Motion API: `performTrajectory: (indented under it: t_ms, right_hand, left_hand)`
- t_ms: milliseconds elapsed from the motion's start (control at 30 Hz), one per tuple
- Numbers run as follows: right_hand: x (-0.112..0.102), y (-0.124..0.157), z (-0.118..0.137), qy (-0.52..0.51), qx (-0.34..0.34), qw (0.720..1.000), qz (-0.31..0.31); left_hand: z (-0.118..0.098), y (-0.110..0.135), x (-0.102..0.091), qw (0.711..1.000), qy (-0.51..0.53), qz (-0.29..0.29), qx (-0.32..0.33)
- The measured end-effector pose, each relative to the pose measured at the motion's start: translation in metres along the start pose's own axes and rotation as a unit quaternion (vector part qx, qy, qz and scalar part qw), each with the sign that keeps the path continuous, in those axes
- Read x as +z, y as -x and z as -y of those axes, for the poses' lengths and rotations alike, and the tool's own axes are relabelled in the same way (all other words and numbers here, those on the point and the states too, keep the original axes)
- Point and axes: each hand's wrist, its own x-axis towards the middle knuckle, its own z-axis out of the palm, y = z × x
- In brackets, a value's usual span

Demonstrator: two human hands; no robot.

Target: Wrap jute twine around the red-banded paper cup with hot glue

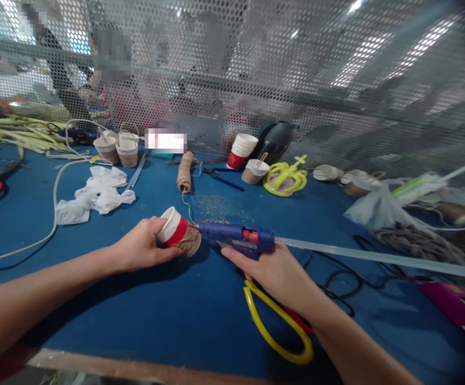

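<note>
My left hand [146, 243] is closed around a paper cup [179, 231], tilted with its white rim up to the left. Brown twine wraps the cup's lower part, and a red band shows above it. In my right hand [270, 272] is a blue glue gun [236, 237], its nozzle at the twine-wrapped side of the cup; whether it touches, I cannot tell. A long translucent glue stick [356, 250] sticks out of the gun's back. From the cup a strand of twine runs to a twine roll [185, 172] lying behind it.
Yellow-handled scissors [280, 326] lie beneath my right wrist. Farther back stand twine-wrapped cups [127, 149], stacked paper cups [241, 151] and a yellow crown-shaped piece [284, 180]. White crumpled pieces [96, 193] and a white cord [56, 208] are at left; plastic bags [380, 206] at right. Perforated metal mesh [232, 64] closes the back.
</note>
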Motion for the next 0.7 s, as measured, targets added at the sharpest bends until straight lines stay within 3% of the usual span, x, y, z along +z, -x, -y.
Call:
performTrajectory:
  t_ms: [200, 333, 700]
  right_hand:
    - [0.001, 0.001, 0.001, 0.020, 0.008, 1.000, -0.023]
    - [-0.001, 0.001, 0.008, 0.030, 0.013, 0.999, 0.001]
    - [0.006, 0.009, 0.001, 0.111, -0.065, 0.991, -0.036]
  left_hand:
    - [-0.001, 0.000, -0.001, 1.000, -0.008, -0.002, 0.005]
    - [0.000, -0.001, -0.001, 1.000, 0.002, 0.006, 0.001]
    - [0.003, 0.000, 0.001, 0.999, 0.026, 0.013, -0.031]
